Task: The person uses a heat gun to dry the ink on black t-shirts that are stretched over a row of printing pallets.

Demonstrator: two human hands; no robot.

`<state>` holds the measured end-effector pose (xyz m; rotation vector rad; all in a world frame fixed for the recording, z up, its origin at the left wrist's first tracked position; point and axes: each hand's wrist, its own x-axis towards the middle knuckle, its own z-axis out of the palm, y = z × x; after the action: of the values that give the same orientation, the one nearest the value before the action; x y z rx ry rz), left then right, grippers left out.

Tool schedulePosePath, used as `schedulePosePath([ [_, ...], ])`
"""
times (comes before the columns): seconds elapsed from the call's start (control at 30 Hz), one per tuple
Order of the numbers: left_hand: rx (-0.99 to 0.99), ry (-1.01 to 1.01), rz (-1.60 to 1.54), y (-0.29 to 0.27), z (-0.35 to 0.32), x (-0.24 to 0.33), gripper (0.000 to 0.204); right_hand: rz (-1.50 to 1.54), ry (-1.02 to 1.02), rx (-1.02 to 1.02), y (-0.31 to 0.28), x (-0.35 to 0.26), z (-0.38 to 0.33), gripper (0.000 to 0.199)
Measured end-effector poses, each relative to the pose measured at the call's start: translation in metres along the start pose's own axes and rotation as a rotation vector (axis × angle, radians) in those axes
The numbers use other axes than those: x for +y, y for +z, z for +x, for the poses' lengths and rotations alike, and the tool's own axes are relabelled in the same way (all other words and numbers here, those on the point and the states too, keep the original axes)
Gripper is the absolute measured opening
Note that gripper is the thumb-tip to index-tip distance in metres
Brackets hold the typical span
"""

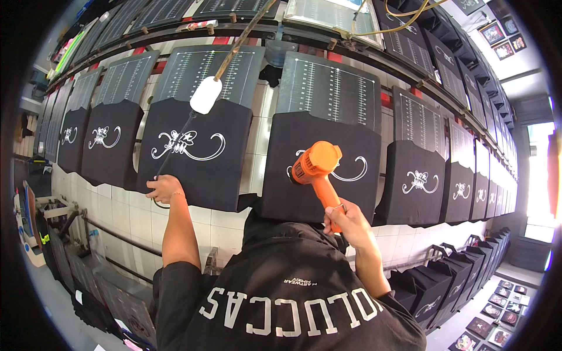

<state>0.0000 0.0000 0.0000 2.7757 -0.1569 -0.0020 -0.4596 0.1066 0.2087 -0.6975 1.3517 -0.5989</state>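
A: Right hand (346,217) status?
B: Fist wrapped around the orange heat gun (315,167) handle, nozzle over the printed black garment (319,169).
A: Left hand (164,189)?
B: Fingers curled on the neighbouring garment's (196,152) lower edge, gripping the black cord (173,146).

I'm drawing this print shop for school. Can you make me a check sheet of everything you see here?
Surface: long tiled table with rows of black pallets.
Job's things: black shirts with white swirl prints; orange heat gun aimed at one print.
Clutter: white padded stick hanging over a shirt.
Hands: right hand grips the heat gun handle; left hand rests on a shirt's lower edge, on a black cable.
Cables: black cable across the shirt; yellow cable overhead.
Surroundings: black bags by the floor, pictures on the wall.
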Motion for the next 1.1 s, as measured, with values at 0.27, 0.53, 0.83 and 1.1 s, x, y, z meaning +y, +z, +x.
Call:
schedulePosePath([
  [0.27,0.006,0.02,0.046,-0.004,-0.004,0.003,0.045,-0.083,-0.053,0.011,0.014,-0.006,0.012,0.027],
  [0.53,0.021,-0.004,0.079,-0.006,-0.002,0.005,0.046,-0.062,-0.056,0.011,0.015,-0.018,0.022,0.027],
  [0.83,0.044,0.032,0.06,-0.01,-0.008,0.005,0.047,-0.123,-0.007,0.021,0.013,-0.014,0.006,0.029],
  [1.1,0.052,0.052,-0.105,-0.005,0.005,-0.01,0.042,0.083,-0.171,0.292,-0.024,0.013,-0.004,0.03],
])
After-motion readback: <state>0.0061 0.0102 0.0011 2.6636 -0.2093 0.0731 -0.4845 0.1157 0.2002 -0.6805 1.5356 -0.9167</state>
